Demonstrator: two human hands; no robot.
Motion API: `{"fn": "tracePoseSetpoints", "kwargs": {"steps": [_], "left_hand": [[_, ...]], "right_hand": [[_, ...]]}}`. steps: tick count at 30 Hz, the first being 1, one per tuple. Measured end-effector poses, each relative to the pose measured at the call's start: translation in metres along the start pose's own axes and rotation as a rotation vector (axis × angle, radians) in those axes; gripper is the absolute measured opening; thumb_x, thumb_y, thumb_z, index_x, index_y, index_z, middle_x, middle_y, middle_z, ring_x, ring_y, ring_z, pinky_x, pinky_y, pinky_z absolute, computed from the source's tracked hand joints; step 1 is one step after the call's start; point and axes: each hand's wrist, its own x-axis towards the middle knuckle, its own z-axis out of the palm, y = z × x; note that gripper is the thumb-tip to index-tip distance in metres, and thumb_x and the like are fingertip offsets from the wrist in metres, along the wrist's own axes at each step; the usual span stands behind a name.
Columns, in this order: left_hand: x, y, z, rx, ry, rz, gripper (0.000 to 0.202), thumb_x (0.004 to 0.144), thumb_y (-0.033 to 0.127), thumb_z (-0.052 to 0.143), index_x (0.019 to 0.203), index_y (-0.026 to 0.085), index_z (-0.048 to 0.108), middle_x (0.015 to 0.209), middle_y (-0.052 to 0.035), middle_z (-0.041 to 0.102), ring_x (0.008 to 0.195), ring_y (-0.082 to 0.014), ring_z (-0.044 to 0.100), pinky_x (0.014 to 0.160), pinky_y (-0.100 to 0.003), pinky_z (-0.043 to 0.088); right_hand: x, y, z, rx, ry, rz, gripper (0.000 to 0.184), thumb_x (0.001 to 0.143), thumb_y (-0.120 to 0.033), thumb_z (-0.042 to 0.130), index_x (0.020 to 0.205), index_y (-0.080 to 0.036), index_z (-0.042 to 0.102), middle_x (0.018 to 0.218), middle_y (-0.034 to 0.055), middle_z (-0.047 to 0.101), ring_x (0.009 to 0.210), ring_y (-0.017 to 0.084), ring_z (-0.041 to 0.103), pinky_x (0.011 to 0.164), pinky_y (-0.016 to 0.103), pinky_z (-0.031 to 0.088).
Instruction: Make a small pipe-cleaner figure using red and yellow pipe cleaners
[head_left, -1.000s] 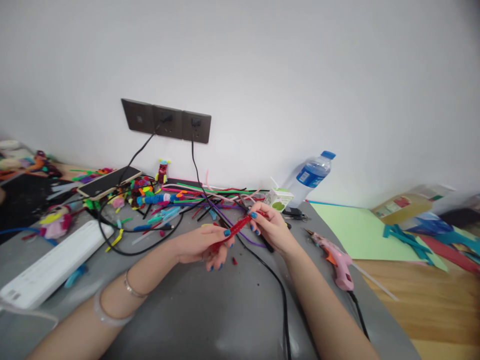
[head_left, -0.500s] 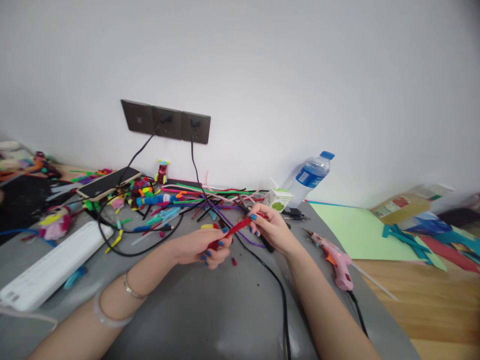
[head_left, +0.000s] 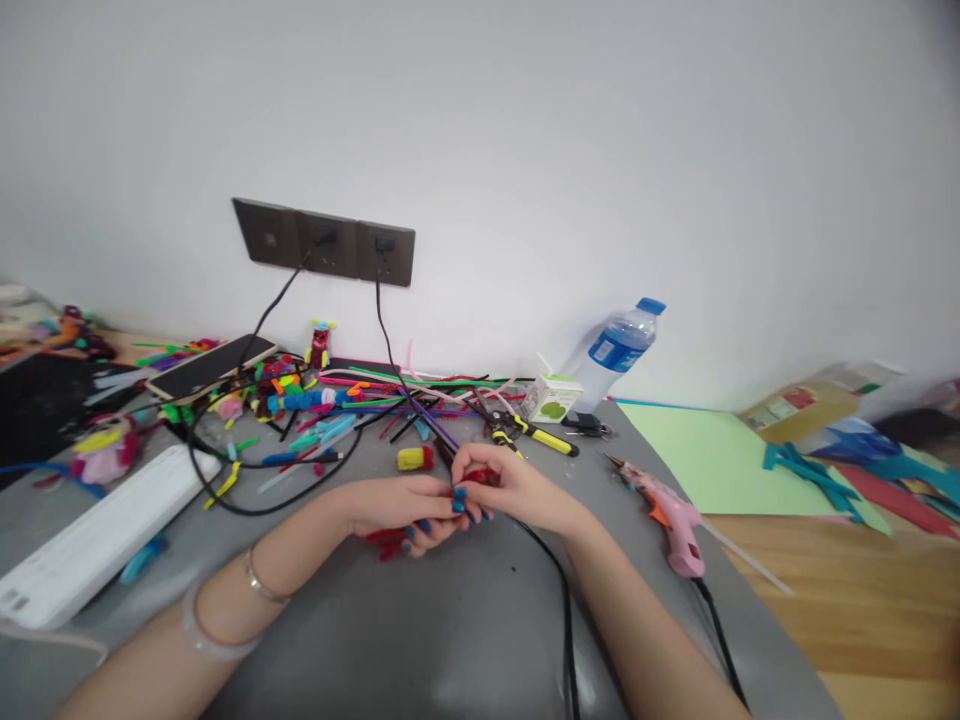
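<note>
My left hand (head_left: 409,508) is closed on a red pipe cleaner (head_left: 385,541), part of which sticks out below the palm. Its fingertips meet those of my right hand (head_left: 519,492), which pinches the same red fuzzy length; a bit of it shows inside the curled fingers. Most of the pipe cleaner is hidden by the fingers. Just beyond the hands lies a small yellow and red roll (head_left: 415,459). Yellow and black pliers (head_left: 544,436) rest behind my right hand.
A pink glue gun (head_left: 679,530) lies at the right, near green paper (head_left: 690,460). Behind stand a water bottle (head_left: 619,350) and a small box (head_left: 551,398). Several coloured pipe cleaners (head_left: 420,385), a phone (head_left: 214,368) and a white power strip (head_left: 112,535) spread leftward. A black cable (head_left: 559,570) crosses the table.
My right hand has come left and down to meet my left hand. The red pipe cleaner stretched between them before and is now mostly covered. The pliers and yellow roll show more fully.
</note>
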Motion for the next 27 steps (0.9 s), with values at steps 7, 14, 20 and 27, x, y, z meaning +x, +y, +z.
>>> {"fn": "tracePoseSetpoints", "kwargs": {"steps": [7,14,20,27], "left_hand": [[-0.002,0.006,0.005,0.0,0.192,0.186,0.037,0.09,0.053,0.054,0.08,0.019,0.042,0.056,0.0104,0.028,0.043,-0.0045,0.017,0.04,-0.02,0.013],[0.002,0.003,-0.009,0.128,0.363,0.385,0.035,0.093,0.052,0.047,0.082,0.019,0.044,0.057,0.0103,0.029,0.043,-0.0052,0.019,0.041,-0.02,0.017],[0.001,0.003,-0.01,0.255,0.492,0.49,0.034,0.097,0.049,0.04,0.094,0.017,0.05,0.058,0.0096,0.028,0.046,-0.0067,0.018,0.042,-0.02,0.017],[-0.003,0.004,-0.015,0.347,0.518,0.509,0.035,0.097,0.049,0.039,0.101,0.017,0.052,0.057,0.0092,0.028,0.046,-0.0079,0.021,0.043,-0.02,0.019]], "right_hand": [[0.001,0.0,-0.019,-0.053,0.233,-0.114,0.025,0.089,-0.043,0.058,0.094,-0.02,0.05,0.062,-0.0024,0.062,0.051,0.011,0.053,0.05,0.022,0.041],[-0.016,0.017,-0.058,-0.966,0.682,-0.001,0.017,0.085,-0.03,0.056,0.098,-0.02,0.058,0.099,0.0095,0.064,0.096,0.026,0.058,0.086,0.038,0.044],[-0.019,0.028,-0.052,-1.213,0.656,0.406,0.059,0.077,-0.041,0.066,0.129,-0.015,0.053,0.123,0.0176,0.055,0.113,0.036,0.051,0.093,0.044,0.041],[-0.013,0.025,-0.047,-1.294,0.639,0.569,0.055,0.079,-0.044,0.066,0.122,-0.011,0.057,0.121,0.0217,0.058,0.114,0.038,0.052,0.091,0.044,0.042]]}}
